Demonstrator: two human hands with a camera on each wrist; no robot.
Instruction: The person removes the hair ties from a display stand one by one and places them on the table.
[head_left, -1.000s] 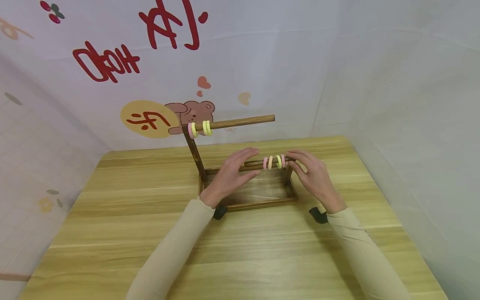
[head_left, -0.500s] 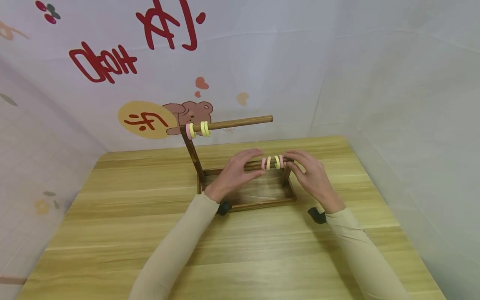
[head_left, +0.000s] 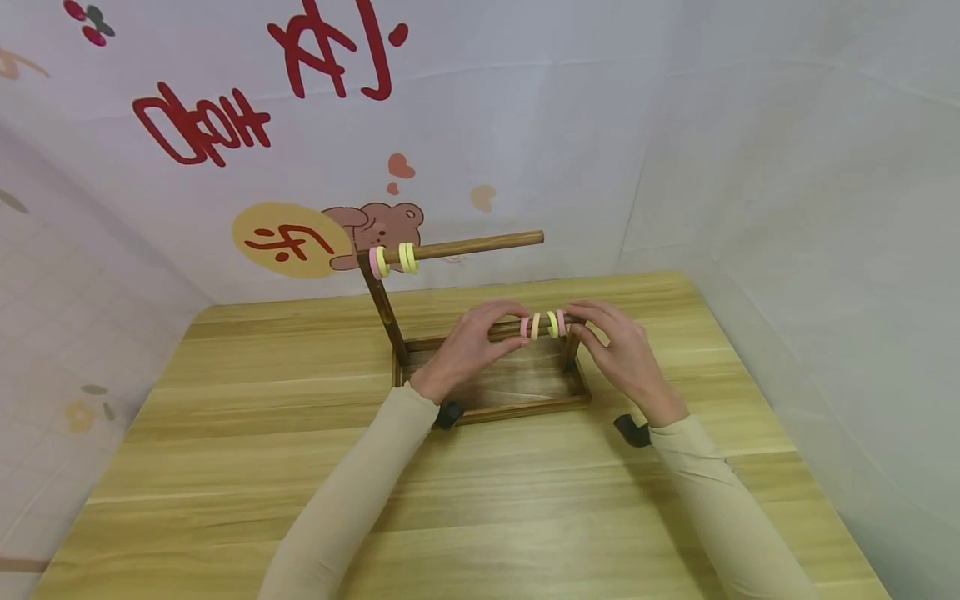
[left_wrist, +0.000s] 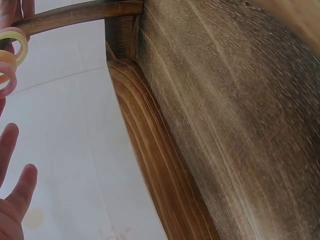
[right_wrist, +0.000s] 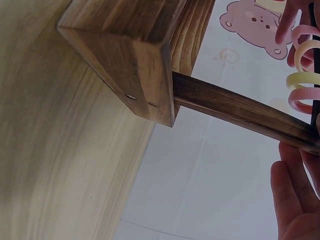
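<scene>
A dark wooden stand [head_left: 390,317] holds an upper rod [head_left: 480,246] and a shorter lower rod [head_left: 507,331]. On the lower rod hang a pink ring [head_left: 524,327], a peach ring [head_left: 536,326], a yellow ring [head_left: 552,324] and a second pink ring [head_left: 561,323]. My left hand [head_left: 472,340] pinches the leftmost pink ring between thumb and fingers; its other fingers are spread in the left wrist view. With thumb and fingertips, my right hand [head_left: 621,342] grips the lower rod's right end where it meets its post [right_wrist: 240,107].
Several pink and yellow rings [head_left: 407,257] hang at the left of the upper rod. The stand's base tray [head_left: 525,407] rests on a wooden table [head_left: 480,517]. Behind it hangs a printed white cloth [head_left: 570,150]. A black device [head_left: 632,431] sits by the right wrist.
My left hand has moved slightly right along the lower rod, its thumb and fingers closing about the leftmost pink ring. The right hand stays at the rod's end.
</scene>
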